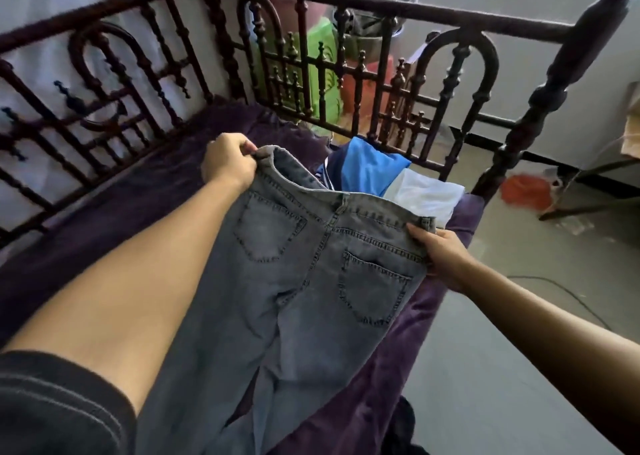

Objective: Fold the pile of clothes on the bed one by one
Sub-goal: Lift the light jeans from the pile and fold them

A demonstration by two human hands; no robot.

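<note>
You pinch the grey jeans (304, 267) at both waistband ends, left hand (227, 164) and right hand (441, 254) gripping denim, so the legs hang straight for folding above the purple bed cover (104, 219), with the blue-and-white pile (384, 174) waiting at the far corner beside the dark spindle rail (346, 108).

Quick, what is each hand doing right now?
Left hand: pinches one end of the waistband of the grey jeans.
Right hand: grips the other end of the waistband.
</note>
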